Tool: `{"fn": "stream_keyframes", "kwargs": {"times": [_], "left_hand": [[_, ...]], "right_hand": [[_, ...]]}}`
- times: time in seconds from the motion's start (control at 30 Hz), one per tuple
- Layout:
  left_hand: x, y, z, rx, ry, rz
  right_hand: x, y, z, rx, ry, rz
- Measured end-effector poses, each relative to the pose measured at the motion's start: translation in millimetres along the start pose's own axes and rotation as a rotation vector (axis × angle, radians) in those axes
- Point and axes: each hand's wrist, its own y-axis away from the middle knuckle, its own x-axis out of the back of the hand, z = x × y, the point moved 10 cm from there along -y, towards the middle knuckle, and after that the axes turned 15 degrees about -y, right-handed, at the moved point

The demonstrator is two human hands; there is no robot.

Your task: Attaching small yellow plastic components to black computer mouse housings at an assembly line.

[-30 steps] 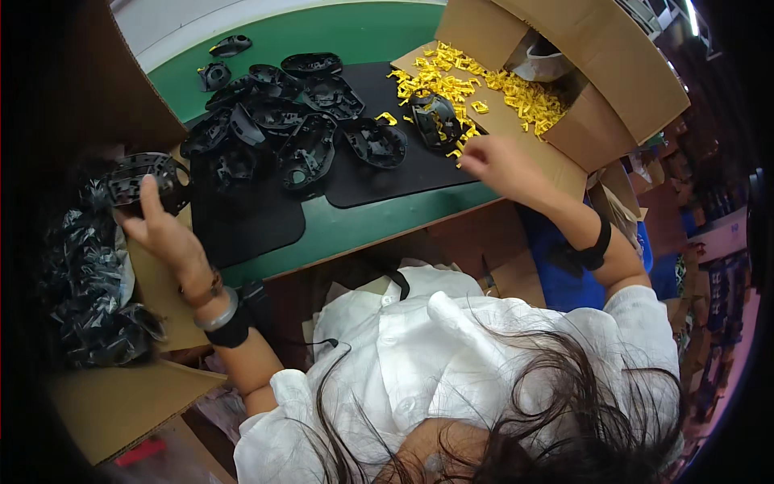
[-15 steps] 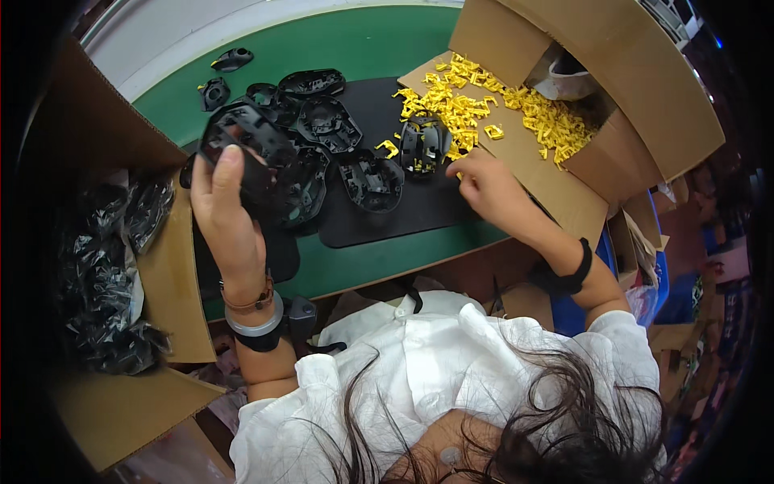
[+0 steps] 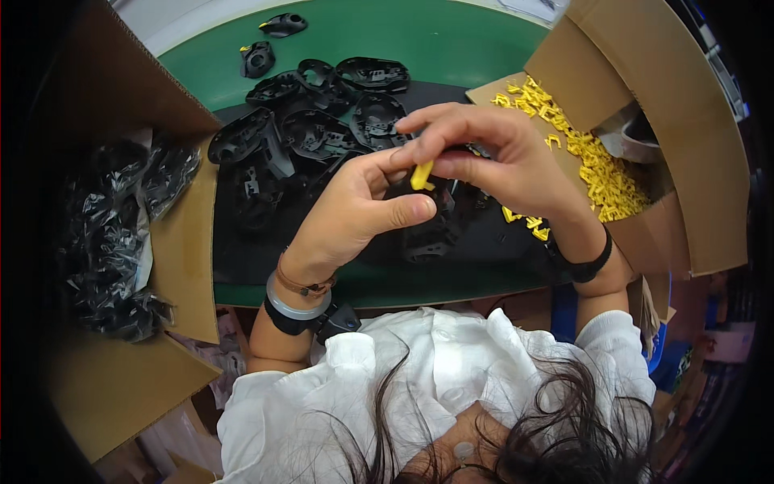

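A small yellow plastic clip is pinched between the thumb and index finger of my right hand. From the left, my left hand meets it, its fingertips close to the clip and its thumb held apart below. Whether the left fingers touch the clip is hard to tell. Several black plastic shells lie spread on a dark mat behind and left of my hands. Below them sits another black shell, partly covered by the hands. Loose yellow clips lie beside my right wrist.
At the right, an open cardboard box holds a heap of yellow clips. Another box on the left contains black parts in clear plastic. Two small black pieces with yellow bits rest on the green table.
The black shell has left my left hand, which moved right to meet the other. My right hand came back from the clip pile to the middle with a yellow clip. The view shifted.
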Motion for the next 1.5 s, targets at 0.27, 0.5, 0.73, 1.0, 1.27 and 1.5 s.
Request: {"fn": "stream_keyframes", "kwargs": {"times": [0.27,0.5,0.73,1.0,1.27,1.5], "left_hand": [[17.6,-5.7,-12.7,0.024,-0.014,0.05],[27.5,1.0,-14.4,0.036,-0.007,0.161],[39.3,10.8,-2.5,-0.066,0.106,0.35],[53.9,32.5,-1.5,-0.084,0.1,0.362],[68.0,24.3,9.8,-0.147,-0.083,0.391],[101.8,50.2,16.6,-0.145,-0.1,0.534]], "right_hand": [[3.0,2.7,13.5,0.036,0.29,0.083],[2.7,6.5,23.3,-0.246,0.446,0.285],[-17.0,3.9,39.0,-0.158,0.342,0.264],[-31.9,-28.9,41.5,-0.336,0.483,-0.071],[140.3,-186.2,108.2,-0.317,0.863,0.293],[76.7,-47.3,9.6,-0.233,1.092,0.016]]}}
